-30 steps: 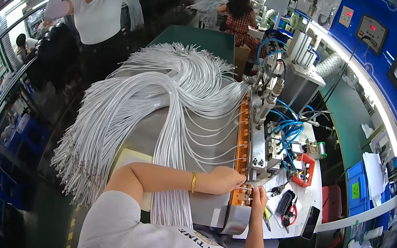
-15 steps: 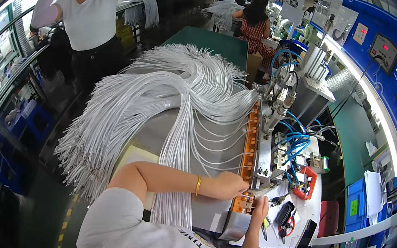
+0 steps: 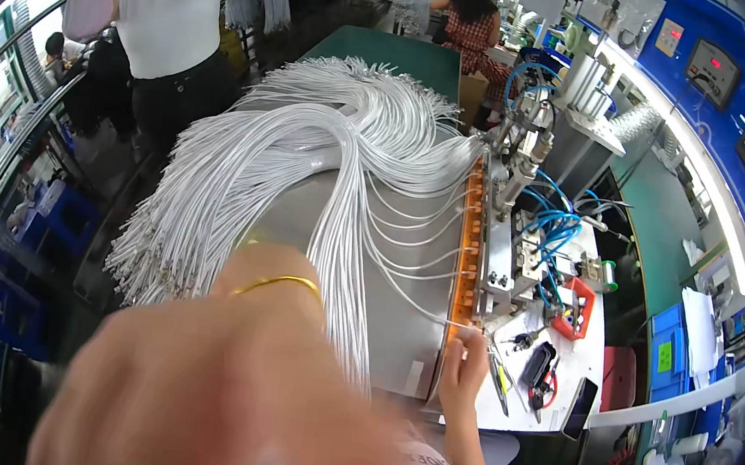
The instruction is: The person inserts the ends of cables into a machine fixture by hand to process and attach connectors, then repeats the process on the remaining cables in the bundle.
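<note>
My left hand (image 3: 212,399) looms large and blurred at the lower left, raised close to the camera. A gold band (image 3: 278,284) shows on that arm; the fingers cannot be made out. At the near end of the orange strip (image 3: 471,245), my right hand (image 3: 463,369) has its fingertips closed on the end of a white cable (image 3: 423,310). Several other white cables curve from the big bundle (image 3: 348,202) to the strip's slots. The bundle fans across the grey tabletop (image 3: 401,338), partly hidden behind my left hand.
Right of the strip stands a metal fixture (image 3: 501,258) with blue air hoses (image 3: 554,227). A red bin (image 3: 577,309), pliers (image 3: 499,375), red-handled scissors (image 3: 545,390) and a phone (image 3: 581,407) lie on the white surface. One person (image 3: 171,17) stands at far left; another (image 3: 475,27) is farther back.
My left hand has left the strip and come up close to the camera. My right hand has shifted up and slightly left, onto a white cable's end at the strip. The view has shifted slightly.
</note>
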### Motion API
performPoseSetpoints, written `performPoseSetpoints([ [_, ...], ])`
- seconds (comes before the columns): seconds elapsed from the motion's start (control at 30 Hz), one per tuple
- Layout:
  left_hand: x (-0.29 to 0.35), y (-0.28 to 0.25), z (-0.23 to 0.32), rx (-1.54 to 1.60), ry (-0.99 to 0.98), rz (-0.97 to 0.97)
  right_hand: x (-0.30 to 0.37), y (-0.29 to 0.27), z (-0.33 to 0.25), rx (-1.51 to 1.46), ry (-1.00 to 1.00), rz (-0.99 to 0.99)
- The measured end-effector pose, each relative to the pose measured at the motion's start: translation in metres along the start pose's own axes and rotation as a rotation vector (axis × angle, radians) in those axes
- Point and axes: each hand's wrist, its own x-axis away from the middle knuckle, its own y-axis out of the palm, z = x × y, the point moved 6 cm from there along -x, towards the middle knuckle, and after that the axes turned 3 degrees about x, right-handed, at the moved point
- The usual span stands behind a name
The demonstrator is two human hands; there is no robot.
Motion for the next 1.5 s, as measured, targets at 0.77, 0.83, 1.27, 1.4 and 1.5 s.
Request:
performPoseSetpoints([
  [0.77, 0.263, -0.069, -0.032, -0.644, -0.927, -1.34, 0.004, 0.007, -0.002, 0.122, 0.009, -0.057],
  [0.83, 0.268, -0.076, -0.041, -0.584, -1.009, -1.256, 0.006, 0.006, -0.006, 0.136, 0.028, -0.069],
  [1.27, 0.237, -0.054, -0.041, -0.575, -0.929, -1.291, 0.004, 0.006, -0.012, 0.185, -0.128, -0.156],
  [1.4, 0.256, -0.052, -0.041, -0.513, -0.998, -1.32, 0.001, 0.007, -0.017, 0.185, -0.194, -0.186],
  [1.5, 0.255, -0.058, -0.03, -0.533, -1.04, -1.303, -0.001, 0.004, -0.021, 0.179, -0.166, -0.191],
])
